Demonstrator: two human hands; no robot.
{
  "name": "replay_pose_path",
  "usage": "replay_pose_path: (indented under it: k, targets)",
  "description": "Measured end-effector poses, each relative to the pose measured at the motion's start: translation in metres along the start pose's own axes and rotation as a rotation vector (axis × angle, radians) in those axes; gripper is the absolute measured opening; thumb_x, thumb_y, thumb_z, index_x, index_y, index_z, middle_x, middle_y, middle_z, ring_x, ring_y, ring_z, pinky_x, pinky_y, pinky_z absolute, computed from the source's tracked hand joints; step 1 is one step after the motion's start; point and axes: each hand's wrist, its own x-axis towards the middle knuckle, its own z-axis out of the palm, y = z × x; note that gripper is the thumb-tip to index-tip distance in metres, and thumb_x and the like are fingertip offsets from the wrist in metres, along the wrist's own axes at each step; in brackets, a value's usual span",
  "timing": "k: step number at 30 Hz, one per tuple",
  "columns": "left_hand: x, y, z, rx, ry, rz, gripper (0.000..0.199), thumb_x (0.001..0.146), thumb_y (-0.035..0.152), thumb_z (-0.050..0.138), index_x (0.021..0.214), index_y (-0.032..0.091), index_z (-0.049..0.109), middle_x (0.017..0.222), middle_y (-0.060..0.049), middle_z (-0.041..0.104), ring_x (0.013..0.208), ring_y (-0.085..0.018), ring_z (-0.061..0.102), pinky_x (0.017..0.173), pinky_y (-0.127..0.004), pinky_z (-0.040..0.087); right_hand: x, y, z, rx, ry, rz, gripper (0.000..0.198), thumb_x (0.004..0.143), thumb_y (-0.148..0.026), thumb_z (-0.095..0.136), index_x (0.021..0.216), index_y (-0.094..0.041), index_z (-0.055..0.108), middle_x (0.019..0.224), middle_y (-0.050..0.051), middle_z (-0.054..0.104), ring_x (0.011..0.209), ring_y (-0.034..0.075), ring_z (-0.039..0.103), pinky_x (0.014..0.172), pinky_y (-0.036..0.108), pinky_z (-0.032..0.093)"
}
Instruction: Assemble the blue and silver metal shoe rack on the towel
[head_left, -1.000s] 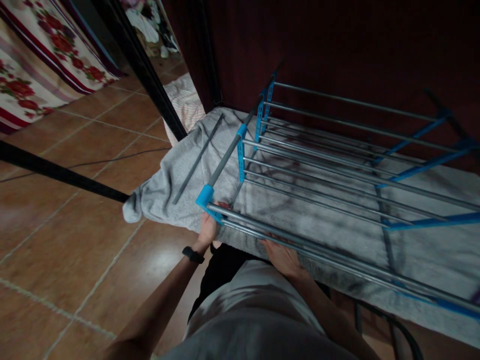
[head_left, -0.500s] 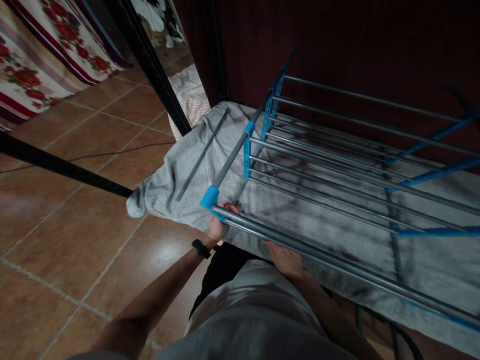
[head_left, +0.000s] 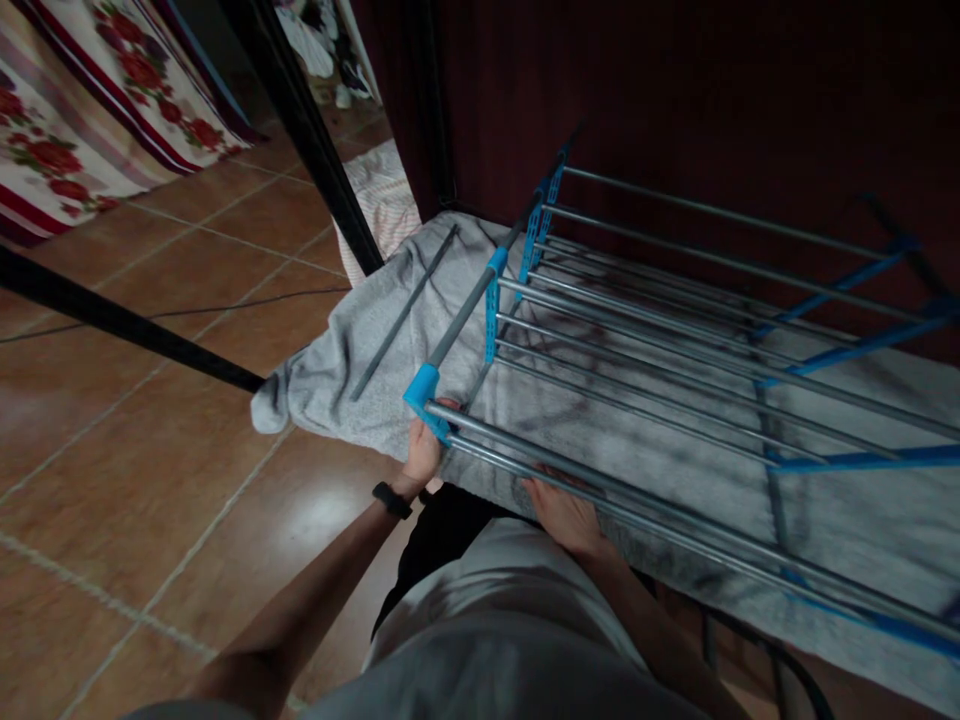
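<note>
A metal drying rack (head_left: 645, 332) with blue plastic joints stands over a grey blanket (head_left: 330, 385). My left hand (head_left: 424, 455), a black band at its wrist, is closed around the rack's near left blue corner joint (head_left: 422, 385); some fingertips are hidden behind the joint. Further right, my right hand (head_left: 566, 512) reaches from below to the two long front tubes (head_left: 645, 500). Its fingers curl at the tubes and are partly covered by them. On the blanket left of the rack lies a loose grey rod (head_left: 405, 312).
Black posts (head_left: 307, 130) of a frame rise at the left. A dark red panel (head_left: 675, 100) backs the blanket. Brown floor tiles (head_left: 187, 420) carry a thin dark cable (head_left: 247, 300). A flowered cloth (head_left: 127, 90) hangs at the far left.
The rack's right side has shifted slightly left, and its two front tubes now show farther apart. My left hand has moved a little left with the corner; the loose rod stays in place.
</note>
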Motion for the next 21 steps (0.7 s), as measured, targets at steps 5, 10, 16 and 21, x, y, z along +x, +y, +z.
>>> replay_pose_path:
  k: [5,10,16,21]
  targets:
    - [0.001,0.005,-0.025,0.386,-0.139,0.111,0.021,0.087,0.028,0.051,0.099,0.019,0.065,0.088,-0.007,0.067,0.086,-0.022,0.062,0.085,-0.039,0.052,0.000,0.002,0.006,0.014,-0.004,0.025,0.037,0.102,-0.039,0.035,0.117,-0.024,0.065,0.113,0.008,0.071,0.102,0.022,0.066,0.096,0.035,0.045]
    - [-0.004,0.004,-0.041,0.868,-0.403,0.298,0.035,0.083,0.013,0.044,0.109,0.017,0.067,0.106,-0.013,0.068,0.109,-0.027,0.061,0.101,-0.046,0.047,0.000,0.003,0.005,0.030,-0.042,0.034,0.037,0.102,-0.039,0.034,0.113,-0.026,0.066,0.111,0.007,0.072,0.101,0.021,0.066,0.095,0.033,0.046]
    - [-0.008,0.013,-0.047,1.009,-0.542,0.431,0.033,0.087,0.015,0.047,0.116,0.015,0.063,0.120,-0.014,0.063,0.128,-0.028,0.050,0.111,-0.045,0.038,0.000,0.005,0.003,0.025,0.003,-0.029,0.038,0.103,-0.036,0.031,0.115,-0.023,0.065,0.111,0.006,0.071,0.104,0.022,0.064,0.098,0.033,0.044]
    - [-0.007,0.014,-0.049,0.892,-0.581,0.374,0.033,0.086,0.039,0.058,0.111,0.018,0.063,0.123,-0.014,0.062,0.125,-0.031,0.051,0.112,-0.046,0.036,0.001,0.005,0.000,0.012,-0.001,-0.052,0.040,0.103,-0.034,0.028,0.113,-0.029,0.067,0.108,0.006,0.072,0.097,0.024,0.065,0.094,0.037,0.047]
